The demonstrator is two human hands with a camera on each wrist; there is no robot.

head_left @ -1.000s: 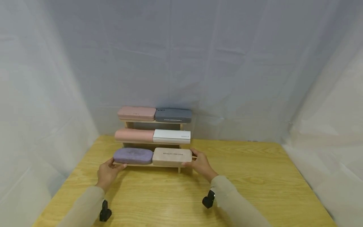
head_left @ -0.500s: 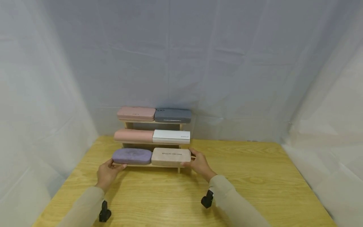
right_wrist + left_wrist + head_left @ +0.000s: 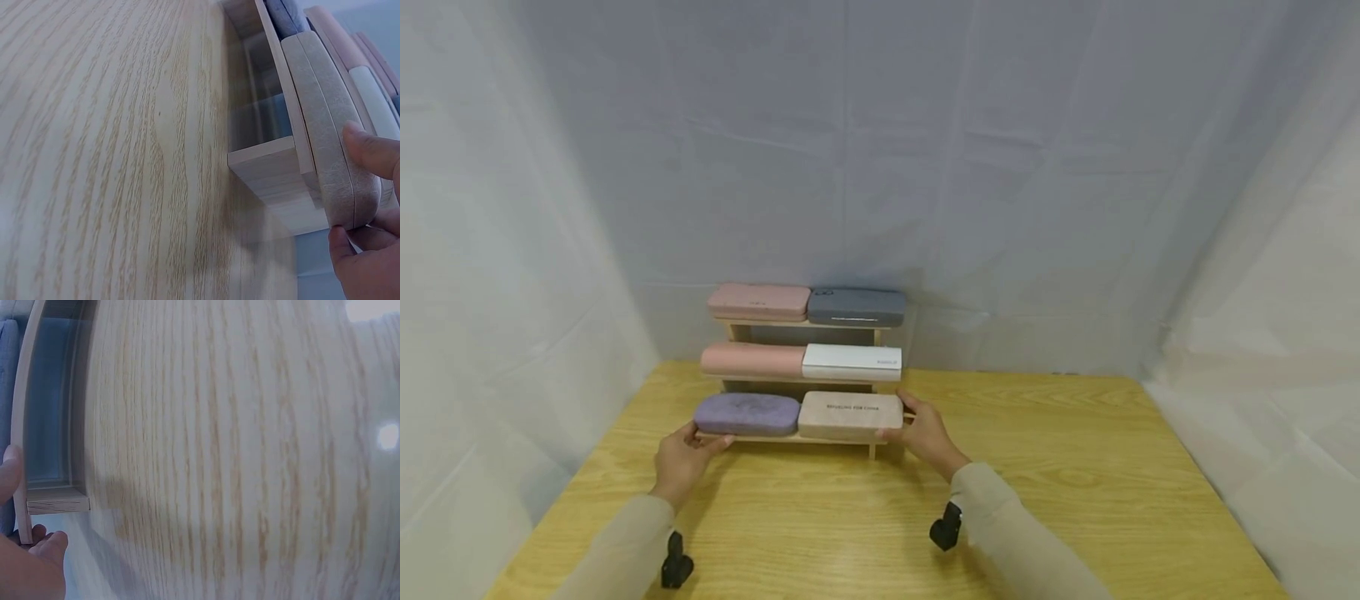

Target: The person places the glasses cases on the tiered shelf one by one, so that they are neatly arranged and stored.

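Observation:
A three-step wooden rack (image 3: 842, 441) holds glasses cases, two on each step. On the bottom step lie a purple glasses case (image 3: 747, 414) and a beige one (image 3: 851, 415) with lettering, end to end. My left hand (image 3: 682, 465) pinches the left end of the bottom board beside the purple case; its thumb lies over the board's edge in the left wrist view. My right hand (image 3: 931, 435) grips the right end of the beige case (image 3: 325, 119), thumb on the lid and fingers round the end. That case sticks out a little past the board's end.
The middle step carries a salmon case (image 3: 752, 360) and a white case (image 3: 852, 362). On top lie a pink case (image 3: 759, 302) and a grey-blue case (image 3: 857, 307). The rack stands on a wood-grain table (image 3: 1037, 492), before a pale sheet (image 3: 1000, 183).
The purple and beige cases have shifted very slightly left along the bottom step, the right hand with them. The left hand stays at the rack's left end. The view has drifted a little.

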